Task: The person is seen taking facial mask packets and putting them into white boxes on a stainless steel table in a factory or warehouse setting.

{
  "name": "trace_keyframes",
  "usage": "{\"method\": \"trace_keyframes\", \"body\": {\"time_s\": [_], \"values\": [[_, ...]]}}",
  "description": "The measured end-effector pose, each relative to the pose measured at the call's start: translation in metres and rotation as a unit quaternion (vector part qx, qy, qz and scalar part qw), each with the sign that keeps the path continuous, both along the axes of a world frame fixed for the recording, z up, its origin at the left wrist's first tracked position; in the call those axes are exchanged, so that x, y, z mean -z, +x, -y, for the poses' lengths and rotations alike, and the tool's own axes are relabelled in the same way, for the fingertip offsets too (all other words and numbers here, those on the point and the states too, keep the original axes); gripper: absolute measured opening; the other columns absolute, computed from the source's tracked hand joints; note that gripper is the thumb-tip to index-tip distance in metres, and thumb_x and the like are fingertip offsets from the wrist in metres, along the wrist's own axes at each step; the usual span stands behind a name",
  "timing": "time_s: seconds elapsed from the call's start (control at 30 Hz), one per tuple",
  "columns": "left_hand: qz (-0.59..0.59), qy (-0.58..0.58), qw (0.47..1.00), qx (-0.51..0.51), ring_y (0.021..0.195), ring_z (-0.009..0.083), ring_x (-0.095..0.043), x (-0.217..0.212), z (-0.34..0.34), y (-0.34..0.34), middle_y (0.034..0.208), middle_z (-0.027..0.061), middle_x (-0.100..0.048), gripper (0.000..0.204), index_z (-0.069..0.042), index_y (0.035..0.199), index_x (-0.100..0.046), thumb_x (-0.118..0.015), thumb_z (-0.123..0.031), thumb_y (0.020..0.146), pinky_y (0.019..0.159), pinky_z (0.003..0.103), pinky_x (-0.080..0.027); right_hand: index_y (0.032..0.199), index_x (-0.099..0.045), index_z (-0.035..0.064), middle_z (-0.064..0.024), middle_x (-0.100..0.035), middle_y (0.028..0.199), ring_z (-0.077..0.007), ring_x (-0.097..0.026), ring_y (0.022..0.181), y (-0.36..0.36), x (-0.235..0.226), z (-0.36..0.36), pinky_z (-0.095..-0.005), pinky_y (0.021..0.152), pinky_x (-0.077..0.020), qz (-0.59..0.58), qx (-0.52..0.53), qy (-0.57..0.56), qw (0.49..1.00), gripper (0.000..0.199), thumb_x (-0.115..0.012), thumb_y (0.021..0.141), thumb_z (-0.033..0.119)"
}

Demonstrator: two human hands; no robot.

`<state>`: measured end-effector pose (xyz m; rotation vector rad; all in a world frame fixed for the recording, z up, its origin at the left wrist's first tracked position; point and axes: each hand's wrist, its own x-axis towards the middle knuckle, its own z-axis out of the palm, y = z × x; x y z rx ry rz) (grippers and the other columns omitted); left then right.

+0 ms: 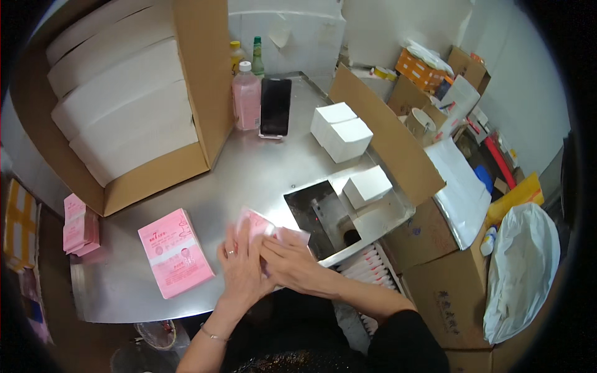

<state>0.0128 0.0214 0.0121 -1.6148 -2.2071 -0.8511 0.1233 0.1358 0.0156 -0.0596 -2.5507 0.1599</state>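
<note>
My left hand and my right hand meet over the near middle of the metal table. Between them is a pink-and-white printed paper piece, slightly blurred. Fingers of both hands close over it and cover much of it, so I cannot tell whether it is a folded sheet or a packet. A ring and a thin bracelet show on my left hand and wrist. Left of my hands lies a stack of pink printed slips, held by a white band. A smaller pink stack sits at the table's left edge.
A tall carton holding white paper bundles stands at far left. Behind are a pink bottle and a propped phone. White blocks stand right, near a dark table opening. A brown carton and white bag crowd the right.
</note>
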Motion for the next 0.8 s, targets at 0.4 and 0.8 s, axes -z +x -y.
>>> {"method": "trace_keyframes", "body": {"time_s": [0.4, 0.8], "values": [[-0.091, -0.092, 0.989, 0.076, 0.097, 0.0328, -0.051, -0.027, -0.008, 0.005, 0.112, 0.0169, -0.055, 0.053, -0.009, 0.114, -0.064, -0.072, -0.048, 0.079, 0.078, 0.048, -0.038, 0.086, -0.067, 0.0031, -0.0122, -0.058, 0.088, -0.0302, -0.056, 0.09, 0.096, -0.019, -0.121, -0.0449, 0.082, -0.0411, -0.048, 0.435, 0.075, 0.896, 0.01, -0.066, 0.087, 0.013], [0.12, -0.113, 0.974, 0.156, 0.095, 0.0328, -0.053, -0.009, 0.007, -0.008, 0.102, 0.016, -0.053, 0.049, -0.009, 0.121, -0.06, -0.072, -0.026, 0.077, 0.074, 0.045, -0.042, 0.117, -0.061, -0.0034, -0.0242, -0.059, 0.116, -0.0426, -0.058, 0.107, 0.061, -0.006, 0.026, -0.0603, 0.105, -0.0381, 0.067, -0.008, -0.067, 0.995, 0.036, -0.059, 0.083, 0.008]]}}
